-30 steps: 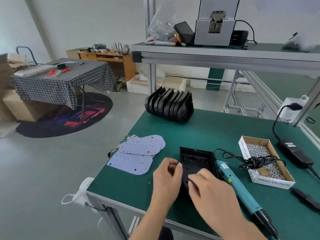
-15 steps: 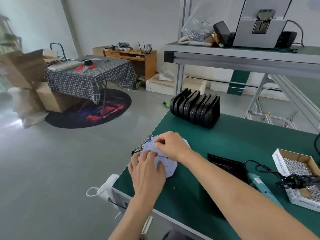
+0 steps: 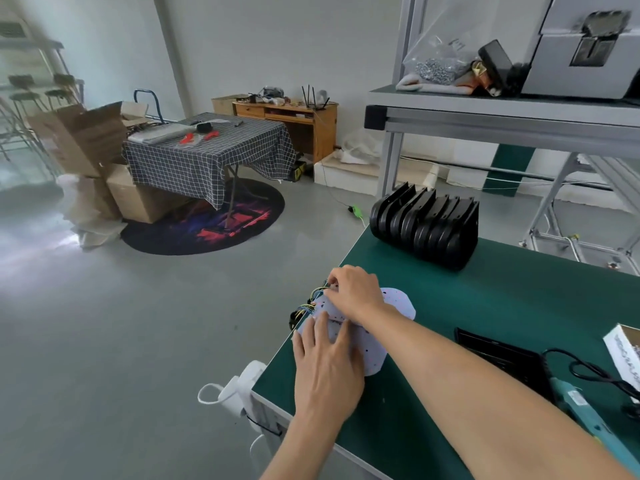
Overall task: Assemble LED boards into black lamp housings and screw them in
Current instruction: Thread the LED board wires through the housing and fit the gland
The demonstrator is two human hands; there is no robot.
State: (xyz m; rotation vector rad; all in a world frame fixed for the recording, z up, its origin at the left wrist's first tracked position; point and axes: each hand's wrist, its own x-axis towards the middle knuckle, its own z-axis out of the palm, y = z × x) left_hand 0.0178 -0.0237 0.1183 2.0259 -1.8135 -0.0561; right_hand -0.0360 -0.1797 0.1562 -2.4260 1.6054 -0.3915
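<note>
Pale LED boards (image 3: 398,301) with coloured wires lie stacked at the left edge of the green table (image 3: 519,306). My left hand (image 3: 325,362) rests flat on the lower board with straight fingers. Above it, my right hand (image 3: 353,292) pinches the top board at its wired end, fingers curled. An open black lamp housing (image 3: 498,355) lies flat to the right, partly behind my right forearm. A row of black housings (image 3: 426,226) stands on edge at the table's back.
A teal electric screwdriver (image 3: 585,414) with its black cord lies right of the housing. A cardboard box (image 3: 623,348) shows at the right edge. A metal shelf (image 3: 502,109) overhangs the table. The table's left edge drops to the floor beside the boards.
Both hands left the flat housing and moved left onto the LED boards. In the last half second the right hand's pinch settled at the wired end; my view swung left.
</note>
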